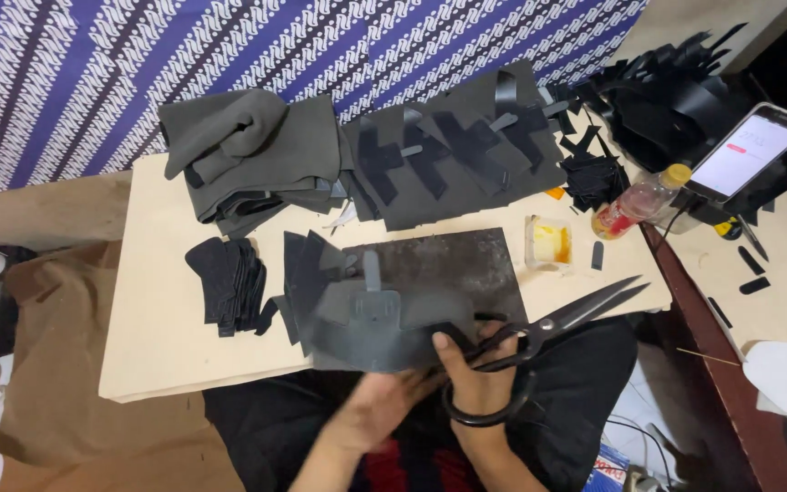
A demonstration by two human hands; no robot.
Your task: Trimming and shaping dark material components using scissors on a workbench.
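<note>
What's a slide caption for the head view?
Both hands, left and right, hold a dark cut piece beside big scissors on a worktable.

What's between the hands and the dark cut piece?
Nothing visible. The right hand holds the scissors and its thumb already presses the piece at its near edge. The left hand reaches in from below, with no object between.
</note>
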